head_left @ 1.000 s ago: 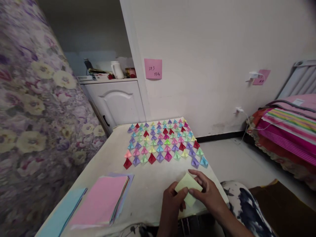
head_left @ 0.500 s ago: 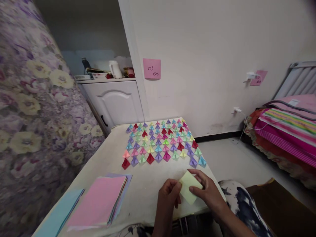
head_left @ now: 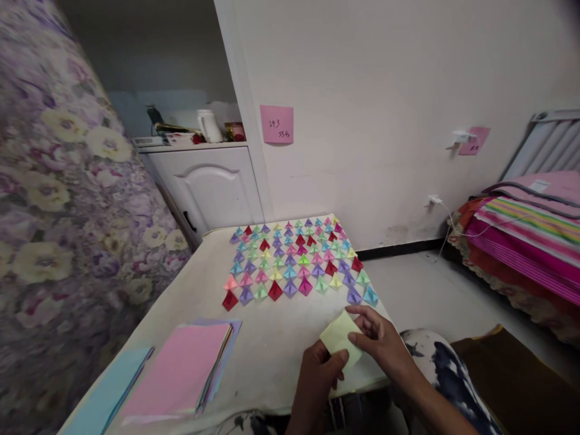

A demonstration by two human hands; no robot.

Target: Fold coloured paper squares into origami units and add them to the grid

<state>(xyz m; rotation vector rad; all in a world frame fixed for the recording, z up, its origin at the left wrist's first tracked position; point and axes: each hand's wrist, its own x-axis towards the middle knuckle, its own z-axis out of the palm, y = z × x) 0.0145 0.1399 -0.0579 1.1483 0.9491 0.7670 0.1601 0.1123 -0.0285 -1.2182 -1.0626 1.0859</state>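
Note:
A small pale yellow piece of origami paper (head_left: 339, 336) is held over the near right part of the table, tilted with one corner up. My left hand (head_left: 319, 367) pinches its lower edge, thumb on top and fingers beneath. At its right side, my right hand (head_left: 379, 336) grips it between thumb and fingers. Beyond the hands, several rows of small folded paper pieces (head_left: 290, 287) in red, purple, green, pink, blue and yellow cover the far part of the table.
A stack of pink paper (head_left: 181, 370) and some blue sheets (head_left: 111, 386) lie on the near left of the cream table (head_left: 263, 344). A floral curtain (head_left: 81, 241) hangs at the left. The wall stands behind; a bed (head_left: 525, 241) is at the right.
My left hand has shifted right and down along the yellow paper, from its left corner to its lower edge. The paper has turned slightly and moved a little left.

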